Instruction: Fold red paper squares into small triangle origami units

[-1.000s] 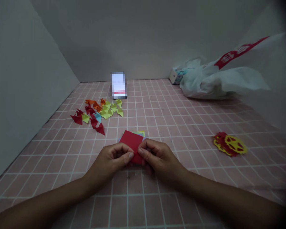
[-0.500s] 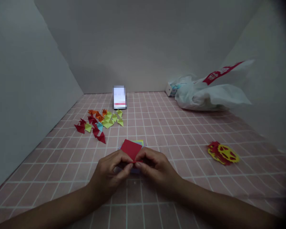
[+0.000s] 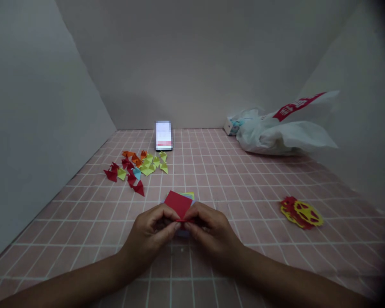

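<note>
My left hand [image 3: 155, 226] and my right hand [image 3: 208, 229] meet at the near middle of the table. Both are closed, thumbs and forefingers pinching a small piece of red folded paper [image 3: 182, 221] between them. Most of that piece is hidden by my fingers. Just behind it a red paper square [image 3: 179, 203] lies askew over a stack of coloured paper [image 3: 191, 195], whose yellow and bluish edges peek out. Whether the square joins the pinched piece I cannot tell.
Several folded paper cranes [image 3: 136, 164] in red, orange, yellow and blue sit at left. A lit phone [image 3: 163, 135] stands behind them. Red and yellow cut-outs [image 3: 303, 213] lie at right. A white plastic bag [image 3: 276, 134] and a small box [image 3: 231, 125] are at the back right.
The whole view has shifted slightly, so the things on the table sit a little lower. My hands keep their pinch on the red paper, with only small finger movement.
</note>
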`<state>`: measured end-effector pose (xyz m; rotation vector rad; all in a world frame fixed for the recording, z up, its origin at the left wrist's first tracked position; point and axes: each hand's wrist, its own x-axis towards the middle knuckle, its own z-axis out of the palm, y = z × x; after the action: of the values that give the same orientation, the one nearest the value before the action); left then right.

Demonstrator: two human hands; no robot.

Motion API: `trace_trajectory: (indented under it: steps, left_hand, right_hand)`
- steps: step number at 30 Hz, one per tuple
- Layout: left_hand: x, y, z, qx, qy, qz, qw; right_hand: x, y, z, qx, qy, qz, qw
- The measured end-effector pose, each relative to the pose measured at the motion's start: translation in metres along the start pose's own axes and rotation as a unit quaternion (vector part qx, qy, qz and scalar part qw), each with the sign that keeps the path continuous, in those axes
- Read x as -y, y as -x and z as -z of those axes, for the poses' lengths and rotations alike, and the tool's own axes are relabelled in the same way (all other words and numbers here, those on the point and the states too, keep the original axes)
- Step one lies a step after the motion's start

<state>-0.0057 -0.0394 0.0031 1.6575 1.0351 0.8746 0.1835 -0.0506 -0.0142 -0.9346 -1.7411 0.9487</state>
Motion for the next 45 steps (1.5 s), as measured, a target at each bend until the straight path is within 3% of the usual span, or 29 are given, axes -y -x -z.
trace_trajectory:
  steps: [6, 13, 21, 27, 34, 42, 45]
  left_hand:
    - [-0.002, -0.002, -0.001, -0.007, 0.022, 0.015, 1.0]
    - [-0.005, -0.002, -0.003, 0.015, 0.117, 0.097, 0.988]
    - [-0.003, -0.002, -0.002, 0.028, 0.189, 0.145, 0.971]
    - [-0.005, -0.002, 0.001, 0.026, 0.186, 0.145, 0.971]
    - [-0.003, -0.002, -0.001, 0.028, 0.195, 0.146, 0.969]
    - [-0.008, -0.003, -0.001, 0.029, 0.185, 0.144, 0.972]
    - [-0.009, -0.003, 0.0, 0.038, 0.182, 0.145, 0.972]
  right_hand:
    - [0.002, 0.0, -0.003, 0.013, -0.054, -0.073, 0.996]
    - [0.001, 0.003, -0.003, 0.006, -0.032, -0.034, 0.999]
    - [0.002, 0.001, 0.0, 0.006, -0.008, -0.07, 0.998]
    - [0.001, -0.001, 0.005, 0.039, 0.034, -0.018, 0.998]
    - [0.001, 0.0, 0.005, 0.033, 0.098, 0.057, 0.993]
    - [-0.001, 0.003, 0.006, 0.041, 0.132, 0.075, 0.988]
    - [0.0, 0.002, 0.007, 0.047, 0.142, 0.113, 0.982]
